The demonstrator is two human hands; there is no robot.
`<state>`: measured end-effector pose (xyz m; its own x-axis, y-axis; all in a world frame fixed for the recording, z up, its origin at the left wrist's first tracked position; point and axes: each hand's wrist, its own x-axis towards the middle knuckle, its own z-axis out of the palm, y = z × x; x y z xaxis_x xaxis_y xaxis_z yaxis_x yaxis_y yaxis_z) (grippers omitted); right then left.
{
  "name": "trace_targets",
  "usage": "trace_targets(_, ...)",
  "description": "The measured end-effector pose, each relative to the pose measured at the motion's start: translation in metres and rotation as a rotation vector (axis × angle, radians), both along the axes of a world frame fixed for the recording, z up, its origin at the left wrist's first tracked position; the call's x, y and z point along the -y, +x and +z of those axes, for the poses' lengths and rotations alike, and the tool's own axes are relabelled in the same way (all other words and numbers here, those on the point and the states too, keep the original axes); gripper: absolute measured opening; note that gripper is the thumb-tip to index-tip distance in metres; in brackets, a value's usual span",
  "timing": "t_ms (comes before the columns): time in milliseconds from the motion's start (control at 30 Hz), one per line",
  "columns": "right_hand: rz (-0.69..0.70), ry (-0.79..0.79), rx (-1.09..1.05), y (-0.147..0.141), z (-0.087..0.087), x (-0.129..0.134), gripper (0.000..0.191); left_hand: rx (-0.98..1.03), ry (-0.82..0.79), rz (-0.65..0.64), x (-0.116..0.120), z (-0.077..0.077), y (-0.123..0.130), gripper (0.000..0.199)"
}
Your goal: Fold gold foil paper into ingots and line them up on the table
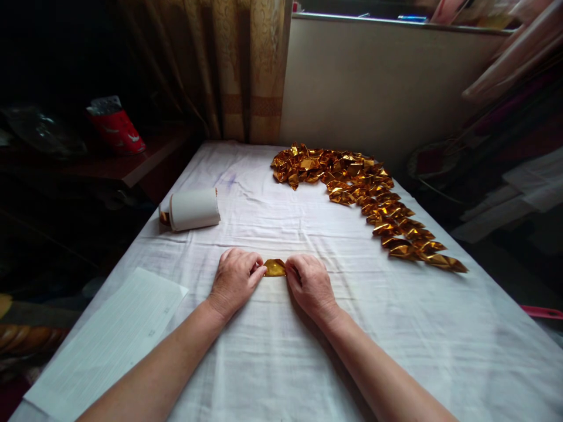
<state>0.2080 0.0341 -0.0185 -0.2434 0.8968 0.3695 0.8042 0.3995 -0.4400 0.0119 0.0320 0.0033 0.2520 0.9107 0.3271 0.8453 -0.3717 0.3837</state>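
Observation:
Between my two hands lies a small piece of folded gold foil paper (275, 268), low on the white cloth. My left hand (237, 275) pinches its left end between thumb and fingers. At the opposite end my right hand (311, 284) has its fingers curled in against the foil. Further back and to the right, many folded gold foil pieces (352, 170) lie in a curved row with pointed ends, the nearest of them reaching toward the table's right edge.
A white box-like packet (193, 209) with gold showing at its end stands left of centre. A lined paper sheet (109, 340) lies at the near left on the cloth-covered table (272, 351). Beyond the left edge, a red container (116, 130) sits on a dark shelf. Curtains (237, 70) hang behind.

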Motion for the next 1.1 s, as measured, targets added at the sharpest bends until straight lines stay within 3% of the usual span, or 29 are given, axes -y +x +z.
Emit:
trace_targets(133, 0.014, 0.008, 0.022, 0.000, 0.001, 0.000, 0.013, -0.003, 0.011, -0.024, 0.000, -0.003, -0.001, 0.001)
trace_targets(300, 0.023, 0.035, 0.037, -0.001, 0.000, 0.000, 0.016, -0.050, 0.044, -0.097, 0.000, -0.005, -0.003, 0.012)
trace_targets(600, 0.061, 0.070, 0.144, -0.003, 0.006, 0.006, 0.027, -0.053, 0.065, -0.100, 0.000, -0.006, -0.003, 0.017)
trace_targets(767, 0.181, -0.027, 0.307, -0.007, 0.010, 0.008, 0.047, -0.083, 0.078, -0.110, 0.000, -0.006, -0.003, 0.017)
trace_targets(900, 0.165, -0.119, 0.385, -0.007, 0.009, 0.010, 0.055, -0.108, 0.083, -0.102, 0.001, -0.007, -0.002, 0.018)
trace_targets(1100, 0.122, -0.132, 0.435, 0.006, 0.007, 0.017, 0.055, -0.124, 0.085, -0.086, 0.002, -0.006, -0.002, 0.017)
